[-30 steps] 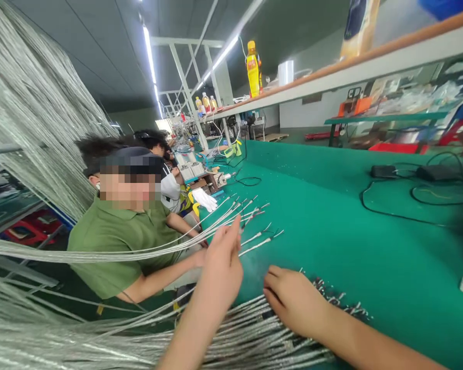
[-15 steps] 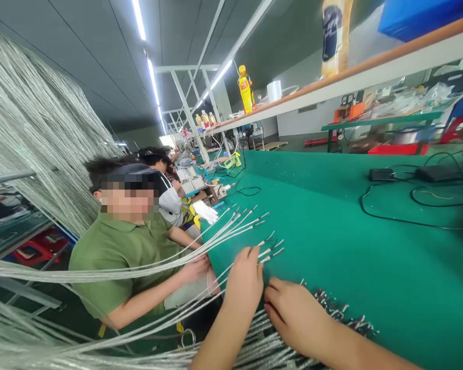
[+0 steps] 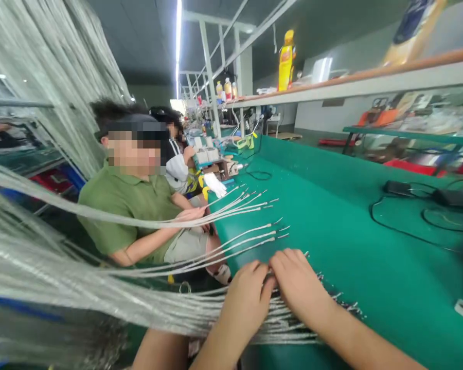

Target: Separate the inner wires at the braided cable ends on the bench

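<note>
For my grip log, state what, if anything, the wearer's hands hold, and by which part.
Cannot be told: left hand and right hand curl over the silvery cables, hiding any grip.

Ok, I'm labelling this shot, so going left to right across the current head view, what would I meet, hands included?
Green shirt, glove, left hand, right hand, black adapter.

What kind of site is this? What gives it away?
Likely a cable workshop or factory floor. Many pale cables reach over a long green bench, more strands hang in a thick curtain at the left of the picture, and a person in green sits by the bench.
</note>
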`<action>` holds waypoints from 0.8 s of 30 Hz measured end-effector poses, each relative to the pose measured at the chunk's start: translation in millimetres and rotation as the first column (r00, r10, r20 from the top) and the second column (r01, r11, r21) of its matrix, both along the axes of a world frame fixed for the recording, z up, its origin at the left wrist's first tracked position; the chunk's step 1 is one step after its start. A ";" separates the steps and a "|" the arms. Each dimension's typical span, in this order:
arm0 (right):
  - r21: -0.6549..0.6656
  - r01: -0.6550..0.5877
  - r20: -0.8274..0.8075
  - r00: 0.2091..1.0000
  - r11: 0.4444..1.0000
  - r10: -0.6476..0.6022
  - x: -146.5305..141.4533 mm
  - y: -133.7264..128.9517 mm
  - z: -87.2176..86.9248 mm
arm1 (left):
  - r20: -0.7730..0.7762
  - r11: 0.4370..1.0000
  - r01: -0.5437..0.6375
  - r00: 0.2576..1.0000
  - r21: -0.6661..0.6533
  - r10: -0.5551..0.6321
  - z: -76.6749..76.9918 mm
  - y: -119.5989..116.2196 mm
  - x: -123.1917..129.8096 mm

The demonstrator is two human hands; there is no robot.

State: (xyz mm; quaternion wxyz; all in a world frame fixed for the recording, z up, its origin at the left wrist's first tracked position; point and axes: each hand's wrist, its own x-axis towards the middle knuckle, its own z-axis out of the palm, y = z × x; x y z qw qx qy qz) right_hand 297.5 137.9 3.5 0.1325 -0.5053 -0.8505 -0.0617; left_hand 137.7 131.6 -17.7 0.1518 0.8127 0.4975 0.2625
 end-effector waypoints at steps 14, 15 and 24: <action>-0.343 -0.146 -0.837 0.496 0.928 -0.232 22.7 23.9 23.7 | 0.207 0.996 -0.009 0.978 -0.089 0.027 15.9 4.7 9.5; -0.350 -0.179 -0.858 0.454 0.919 -0.239 20.4 22.6 24.0 | 0.287 0.995 0.035 0.958 -0.091 -0.008 20.3 5.9 13.0; -0.374 -0.240 -0.920 0.216 0.896 -0.326 3.6 22.5 -2.6 | 0.656 0.953 0.069 0.739 -0.296 0.150 -8.5 26.9 30.0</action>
